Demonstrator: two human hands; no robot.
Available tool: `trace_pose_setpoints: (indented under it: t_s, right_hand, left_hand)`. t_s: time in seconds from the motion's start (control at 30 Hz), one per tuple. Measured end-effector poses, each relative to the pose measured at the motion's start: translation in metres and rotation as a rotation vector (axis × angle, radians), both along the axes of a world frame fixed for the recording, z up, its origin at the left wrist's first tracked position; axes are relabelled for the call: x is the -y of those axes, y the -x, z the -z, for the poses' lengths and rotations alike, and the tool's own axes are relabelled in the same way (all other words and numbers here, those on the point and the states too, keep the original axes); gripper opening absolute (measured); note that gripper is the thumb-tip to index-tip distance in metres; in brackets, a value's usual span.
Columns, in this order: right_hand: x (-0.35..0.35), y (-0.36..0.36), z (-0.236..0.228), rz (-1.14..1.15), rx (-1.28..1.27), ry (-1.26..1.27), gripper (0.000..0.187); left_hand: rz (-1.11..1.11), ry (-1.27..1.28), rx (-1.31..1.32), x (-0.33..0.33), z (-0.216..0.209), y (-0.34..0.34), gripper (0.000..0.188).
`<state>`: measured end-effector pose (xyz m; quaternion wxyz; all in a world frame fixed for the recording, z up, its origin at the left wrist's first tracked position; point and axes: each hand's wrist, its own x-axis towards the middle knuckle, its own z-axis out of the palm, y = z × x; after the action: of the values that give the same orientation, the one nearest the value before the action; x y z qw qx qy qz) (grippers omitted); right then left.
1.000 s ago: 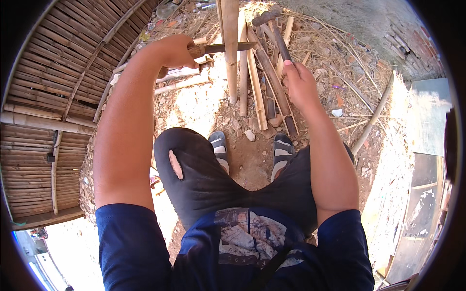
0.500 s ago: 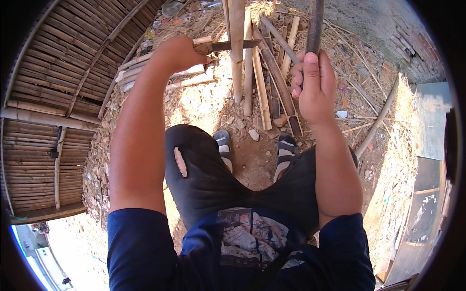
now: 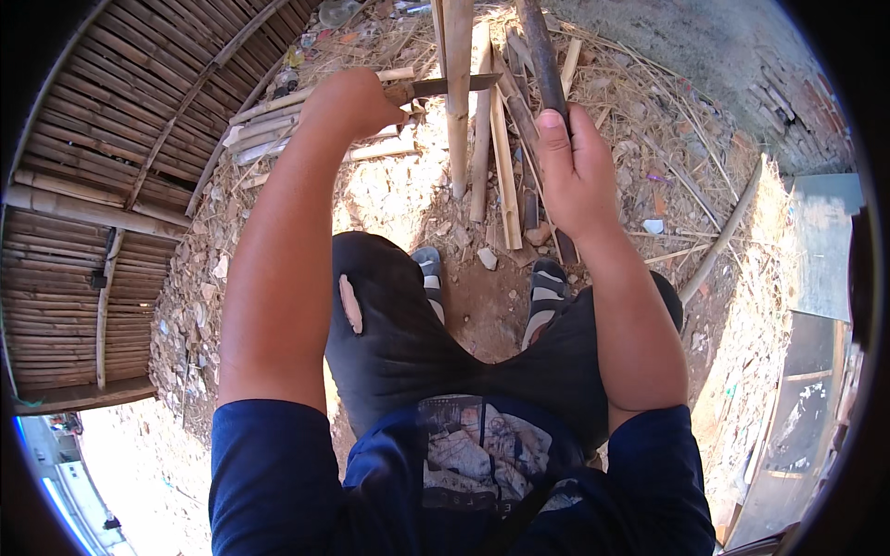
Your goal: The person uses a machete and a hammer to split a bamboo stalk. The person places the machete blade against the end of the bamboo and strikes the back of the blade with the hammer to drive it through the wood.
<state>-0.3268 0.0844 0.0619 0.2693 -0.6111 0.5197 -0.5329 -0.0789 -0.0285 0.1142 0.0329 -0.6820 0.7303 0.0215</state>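
My left hand (image 3: 357, 104) is closed round the wooden handle of a machete (image 3: 429, 88). The blade lies across an upright bamboo pole (image 3: 459, 139), and its tip sticks out on the pole's right side. Above the blade the pole is split, with a narrow strip standing apart on its left. My right hand (image 3: 577, 171) grips the lower end of a dark, round stick (image 3: 540, 51). This stick leans up and to the left, just right of the pole and the machete's tip. The upper ends of pole and stick run out of view.
Split bamboo lengths (image 3: 505, 185) lie beyond my feet, right of the pole. More bamboo pieces (image 3: 264, 134) are stacked at the left. A bamboo-slat wall (image 3: 102, 139) stands left, a concrete wall (image 3: 705, 65) far right. Rubble and straw litter the ground.
The stick in my right hand has swung left toward the pole, and that hand has moved slightly left and down. My left hand and the machete have shifted a little right in the picture.
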Motion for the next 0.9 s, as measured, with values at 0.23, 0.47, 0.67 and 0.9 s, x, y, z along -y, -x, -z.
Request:
trace_pose_setpoints:
  t_s: [0.23, 0.47, 0.67, 0.9]
  right_hand:
    - [0.019, 0.001, 0.040, -0.097, -0.290, -0.260, 0.043]
    - [0.009, 0.000, 0.009, -0.092, 0.094, 0.067, 0.041]
    - [0.014, -0.008, 0.029, -0.182, -0.488, -0.250, 0.041]
    - [-0.002, 0.002, -0.009, -0.083, -0.032, 0.016, 0.039]
  left_hand:
    - [0.027, -0.070, -0.081, 0.007, 0.002, -0.017, 0.066]
    - [-0.015, -0.100, -0.162, 0.000, 0.005, -0.019, 0.061]
    - [0.078, -0.092, -0.201, -0.012, 0.004, -0.007, 0.067]
    - [0.024, -0.074, -0.191, -0.016, 0.004, -0.009, 0.058]
